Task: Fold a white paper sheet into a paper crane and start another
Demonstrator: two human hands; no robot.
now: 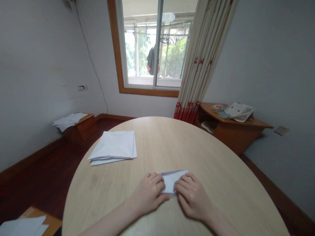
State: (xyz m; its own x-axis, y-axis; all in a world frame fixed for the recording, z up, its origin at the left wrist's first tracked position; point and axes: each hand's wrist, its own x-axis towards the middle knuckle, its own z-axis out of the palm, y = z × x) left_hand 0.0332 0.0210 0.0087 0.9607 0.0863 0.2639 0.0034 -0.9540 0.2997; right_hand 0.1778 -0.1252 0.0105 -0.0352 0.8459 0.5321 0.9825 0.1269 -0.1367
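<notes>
Nearby lies a paper stack [117, 144]; left hand [150, 192] and right hand [193, 196] clasp folded paper [169, 182].

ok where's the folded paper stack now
In the head view, the folded paper stack lies on the left of the table, beyond the left hand.

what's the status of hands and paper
Left hand, right hand on white paper, either side. Paper on table. Paper stack apart, farther left.

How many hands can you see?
2: the left hand at the left end of the folded white paper, the right hand at its right end. No others show.
</notes>
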